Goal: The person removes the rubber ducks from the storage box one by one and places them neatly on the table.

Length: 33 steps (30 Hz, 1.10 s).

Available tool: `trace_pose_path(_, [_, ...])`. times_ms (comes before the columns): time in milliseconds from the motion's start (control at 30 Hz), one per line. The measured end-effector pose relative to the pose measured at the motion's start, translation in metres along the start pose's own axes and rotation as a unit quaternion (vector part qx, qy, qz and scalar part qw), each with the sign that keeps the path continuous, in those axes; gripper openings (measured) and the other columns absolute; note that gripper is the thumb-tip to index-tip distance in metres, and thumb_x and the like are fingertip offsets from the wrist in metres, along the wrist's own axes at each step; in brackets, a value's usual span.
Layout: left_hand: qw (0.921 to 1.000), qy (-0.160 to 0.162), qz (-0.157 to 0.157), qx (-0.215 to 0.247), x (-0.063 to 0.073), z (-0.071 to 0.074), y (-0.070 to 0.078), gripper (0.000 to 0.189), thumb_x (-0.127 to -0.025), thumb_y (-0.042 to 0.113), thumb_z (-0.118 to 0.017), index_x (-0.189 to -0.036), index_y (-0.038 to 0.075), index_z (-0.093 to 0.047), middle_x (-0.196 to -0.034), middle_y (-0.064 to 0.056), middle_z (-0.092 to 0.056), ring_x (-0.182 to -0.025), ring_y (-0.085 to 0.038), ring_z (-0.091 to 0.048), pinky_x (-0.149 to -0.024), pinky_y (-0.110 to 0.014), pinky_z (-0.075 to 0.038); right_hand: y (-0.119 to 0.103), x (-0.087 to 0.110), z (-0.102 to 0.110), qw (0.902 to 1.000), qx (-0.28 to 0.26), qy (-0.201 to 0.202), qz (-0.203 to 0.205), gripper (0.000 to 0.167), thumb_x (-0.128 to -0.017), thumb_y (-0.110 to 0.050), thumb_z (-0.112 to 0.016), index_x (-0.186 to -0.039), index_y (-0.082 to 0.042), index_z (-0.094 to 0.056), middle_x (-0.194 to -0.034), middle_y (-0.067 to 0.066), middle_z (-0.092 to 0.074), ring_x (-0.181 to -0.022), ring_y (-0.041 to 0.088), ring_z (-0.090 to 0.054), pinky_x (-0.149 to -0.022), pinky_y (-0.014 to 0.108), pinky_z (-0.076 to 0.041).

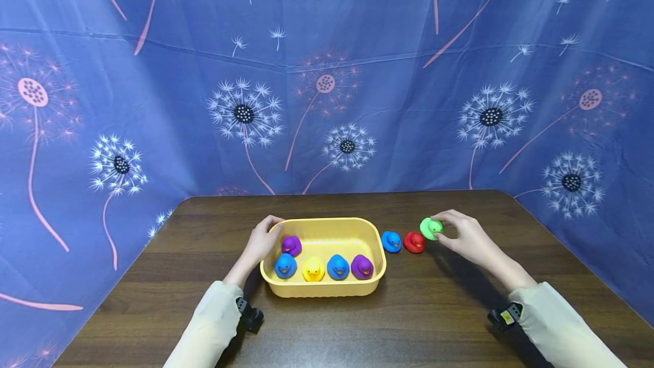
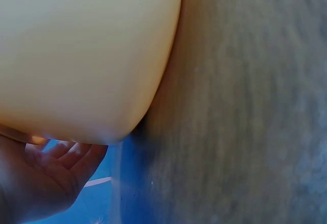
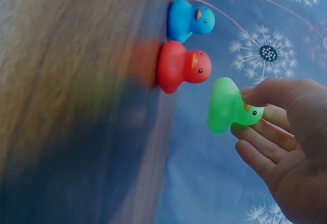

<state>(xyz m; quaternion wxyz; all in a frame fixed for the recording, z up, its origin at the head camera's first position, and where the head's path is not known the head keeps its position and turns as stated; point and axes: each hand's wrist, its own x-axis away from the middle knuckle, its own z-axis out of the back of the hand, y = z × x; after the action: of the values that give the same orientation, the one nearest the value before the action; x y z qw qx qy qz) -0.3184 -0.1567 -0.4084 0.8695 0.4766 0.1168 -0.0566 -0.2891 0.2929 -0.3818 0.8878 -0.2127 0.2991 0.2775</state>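
The red duck (image 1: pixel 414 242) and blue duck (image 1: pixel 391 242) are standing between my right hand (image 1: pixel 467 235) and the yellow tub (image 1: pixel 327 290), blocking a low path; above them I am finding open air. Inside, four ducks (image 1: pixel 313 270) are lining the near wall, while the far right corner is offering room.

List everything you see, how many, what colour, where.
Table: one, brown, foreground
Cloth: one, blue with dandelions, background
Tub: one, yellow, on table
Purple ducks: two, purple, in tub
Yellow duck: one, yellow, in tub
Blue ducks: three, blue, two in tub, one outside
Red duck: one, red, on table
Green duck: one, green, above table
Sleeves: two, pale, lower left and right
Wrist cameras: two, black, beside sleeves
Left hand: one, bare, holding tub
Right hand: one, bare, pinching green duck
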Motion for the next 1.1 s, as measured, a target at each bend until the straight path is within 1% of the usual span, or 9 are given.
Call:
trace_pose_path(133, [1.0000, 0.000, -0.001, -0.002, 0.000, 0.000, -0.001, 0.020, -0.094, 0.014, -0.052, -0.108, 0.003, -0.062, -0.115, -0.017, -0.064, -0.115, -0.033, -0.055, -0.097, -0.047, -0.040, 0.003, 0.004, 0.000, 1.0000, 0.007, -0.001, -0.003, 0.036, -0.067, 0.003, -0.077, -0.101, 0.000, -0.067, -0.095, 0.009, -0.067, -0.077, 0.021, -0.066, -0.069, 0.037, -0.051])
trace_pose_path(367, [1.0000, 0.002, -0.007, -0.002, 0.000, 0.000, -0.002, 0.020, -0.094, 0.013, -0.052, -0.108, 0.003, -0.062, -0.113, -0.017, -0.065, -0.114, -0.032, -0.056, -0.096, -0.046, -0.041, 0.008, 0.012, -0.001, 0.9994, 0.005, -0.021, -0.027, 0.035, -0.069, 0.000, -0.076, -0.102, 0.000, -0.066, -0.095, 0.009, -0.067, -0.079, 0.023, -0.065, -0.069, 0.042, -0.052])
trace_pose_path(767, [1.0000, 0.003, -0.007, -0.001, 0.001, 0.000, -0.001, 0.020, -0.094, 0.013, -0.052, -0.108, 0.003, -0.062, -0.113, -0.017, -0.065, -0.113, -0.032, -0.056, -0.096, -0.046, -0.041, 0.014, 0.017, -0.001, 0.9973, -0.004, -0.058, -0.046, 0.034, -0.067, 0.001, -0.077, -0.100, 0.001, -0.067, -0.094, 0.010, -0.068, -0.079, 0.024, -0.066, -0.069, 0.038, -0.052])
trace_pose_path(1100, [1.0000, 0.003, -0.008, 0.001, 0.001, -0.001, -0.001, 0.020, -0.095, 0.013, -0.053, -0.108, 0.003, -0.062, -0.112, -0.016, -0.065, -0.112, -0.031, -0.057, -0.095, -0.046, -0.042, 0.017, 0.019, -0.002, 0.9936, -0.017, -0.088, -0.068, 0.035, -0.068, 0.002, -0.076, -0.102, 0.002, -0.066, -0.097, 0.012, -0.066, -0.082, 0.027, -0.066, -0.072, 0.044, -0.052])
